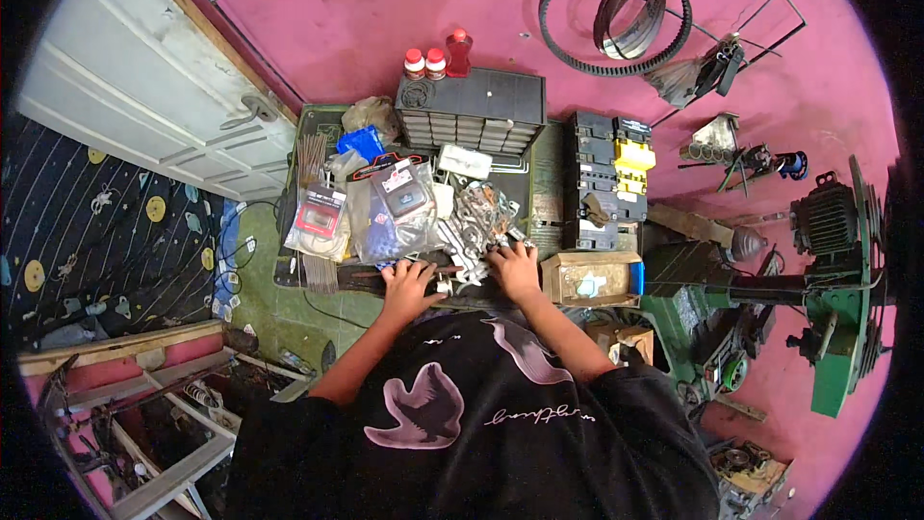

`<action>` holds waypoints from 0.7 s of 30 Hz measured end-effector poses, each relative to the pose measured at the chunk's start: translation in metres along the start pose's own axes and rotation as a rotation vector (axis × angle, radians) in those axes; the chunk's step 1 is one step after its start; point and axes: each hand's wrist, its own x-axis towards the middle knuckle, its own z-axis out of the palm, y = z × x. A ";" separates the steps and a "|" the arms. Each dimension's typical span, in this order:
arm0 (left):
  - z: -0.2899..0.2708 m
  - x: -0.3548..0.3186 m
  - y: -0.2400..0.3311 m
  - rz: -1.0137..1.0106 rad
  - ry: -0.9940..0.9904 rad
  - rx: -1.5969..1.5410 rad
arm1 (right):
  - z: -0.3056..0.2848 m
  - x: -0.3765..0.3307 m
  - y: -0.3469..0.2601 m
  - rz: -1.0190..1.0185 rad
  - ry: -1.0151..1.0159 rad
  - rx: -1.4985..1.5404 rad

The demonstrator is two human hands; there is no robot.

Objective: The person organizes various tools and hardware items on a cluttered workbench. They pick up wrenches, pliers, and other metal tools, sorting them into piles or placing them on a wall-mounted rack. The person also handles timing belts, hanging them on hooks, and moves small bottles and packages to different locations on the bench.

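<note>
My left hand (408, 289) rests at the near edge of the workbench, its fingers spread beside a small metal fitting (444, 284). Just beyond it lies a clear plastic bag (385, 236). With fingers apart, my right hand (516, 272) touches the near right side of a heap of loose metal parts (481, 217). The heap spreads between both hands, with silvery pieces (468, 260) reaching the bench's near edge. What lies under the right fingertips is hidden. A red-and-white package (320, 212) and a carded pack (404, 195) lie on the left.
At the back stands a grey drawer cabinet (472, 114) with red bottles on top. To the right are black and yellow cases (608, 173) and an open cardboard box (591, 279). Green machinery (837, 327) stands far right; a white door (154, 77) is at left.
</note>
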 end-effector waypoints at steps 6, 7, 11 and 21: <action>-0.008 0.008 -0.031 0.135 -0.087 -0.066 | -0.026 -0.002 -0.001 0.173 -0.022 -0.009; -0.010 0.010 -0.033 0.155 -0.081 -0.055 | -0.028 0.000 0.000 0.223 -0.062 0.006; -0.005 0.018 -0.044 0.164 -0.036 -0.013 | -0.024 0.000 0.000 0.329 -0.045 -0.019; -0.009 0.032 -0.055 0.124 0.069 0.002 | -0.052 0.039 -0.066 0.154 -0.003 0.206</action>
